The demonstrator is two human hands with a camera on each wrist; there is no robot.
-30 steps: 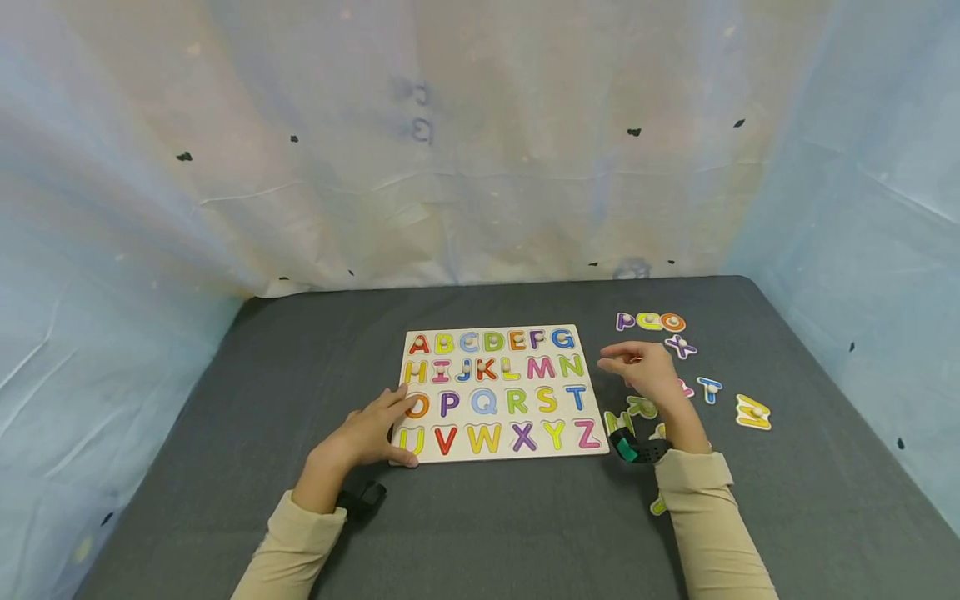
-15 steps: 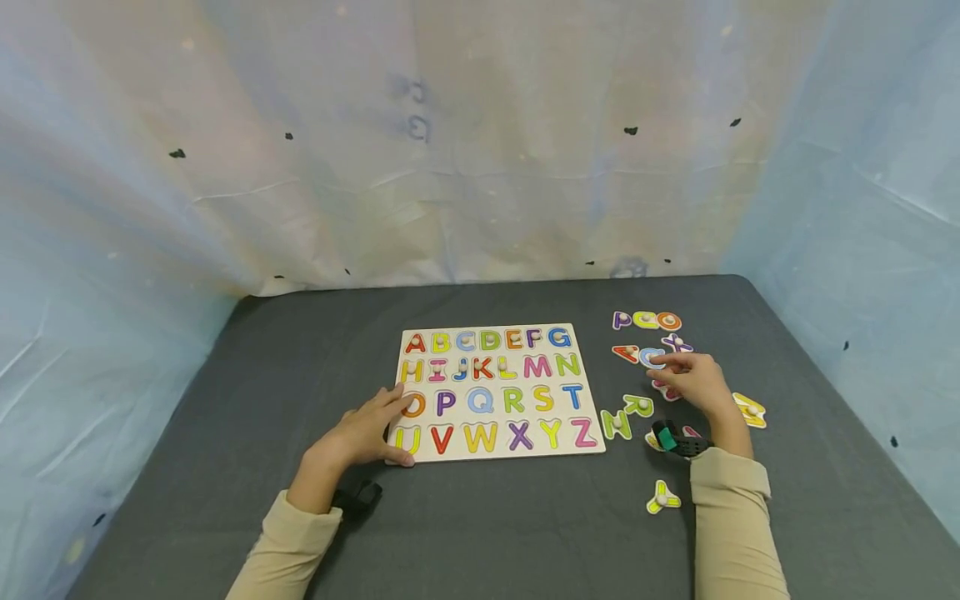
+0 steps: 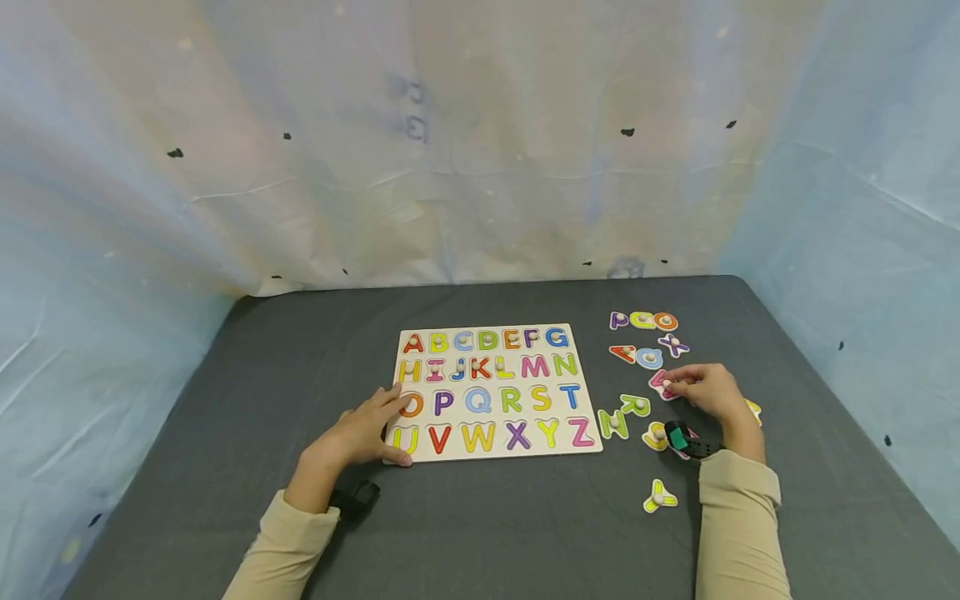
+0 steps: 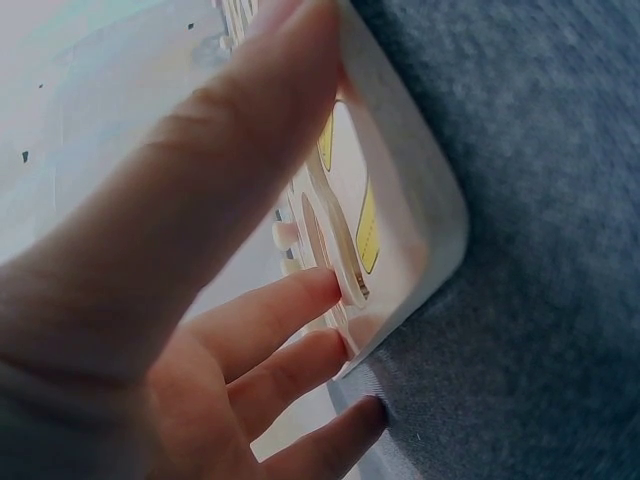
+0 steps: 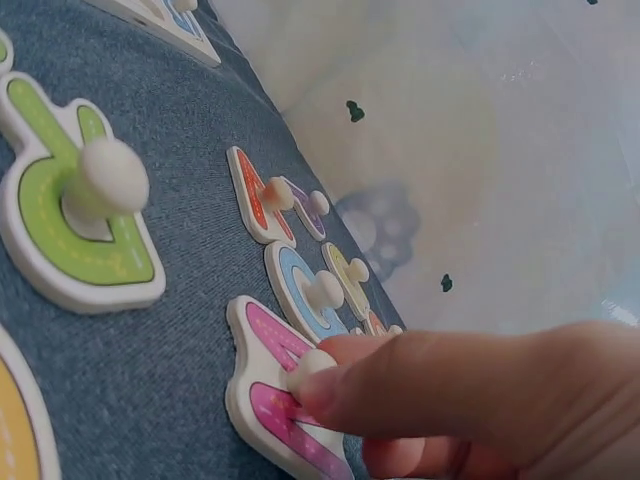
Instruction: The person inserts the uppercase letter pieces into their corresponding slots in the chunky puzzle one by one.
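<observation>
A wooden alphabet puzzle board [image 3: 480, 423] lies flat on the dark table. Knobbed letters sit in its top rows; the lower rows show printed letters without knobs. My left hand [image 3: 365, 431] rests on the board's left edge, thumb by the near corner. In the left wrist view, its fingertips [image 4: 325, 285] touch the board's rim. Out to the right, my right hand [image 3: 708, 390] pinches the knob of a pink letter puzzle piece [image 5: 268, 400] between thumb and finger. That piece lies at or close to the cloth; the hand covers part of it.
Loose knobbed letters lie right of the board: a blue Q [image 3: 649, 358], red V [image 3: 622, 354], purple X [image 3: 673, 345], green R [image 3: 635, 406], green N [image 3: 612, 425] and yellow Y [image 3: 660, 497]. A yellow piece [image 3: 753, 411] is partly behind the right wrist. Fabric walls surround the table.
My right hand has moved from beside the board rightward past the blue Q, then slightly nearer to me onto the pink piece's knob. My left hand stays on the board.
</observation>
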